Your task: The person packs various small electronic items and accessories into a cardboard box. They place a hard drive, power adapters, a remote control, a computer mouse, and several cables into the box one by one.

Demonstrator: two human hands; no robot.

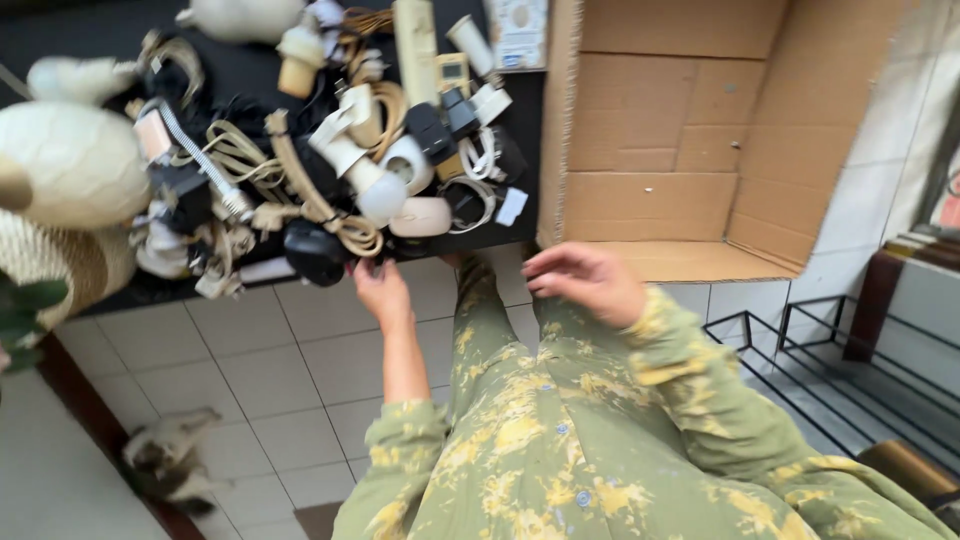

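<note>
Reaching with the left hand [382,290] to the near edge of the black bench [250,75], fingers touching the rim of a heap of cables and plugs [330,150]; whether those fingers are clamped on anything cannot be told, as their tips are hidden against the clutter. Lying just beside that hand, a dark rounded gadget [315,252] and a beige cord [345,225]. Hovering to the right, the right hand [585,280], fingers loosely apart and holding nothing, just near the open cardboard box [690,120] sitting at the bench's right end. Resting at the far left, a pale round lampshade [70,160]. Sitting on the tiled floor [270,370] at near left, a cat [170,460].
</note>
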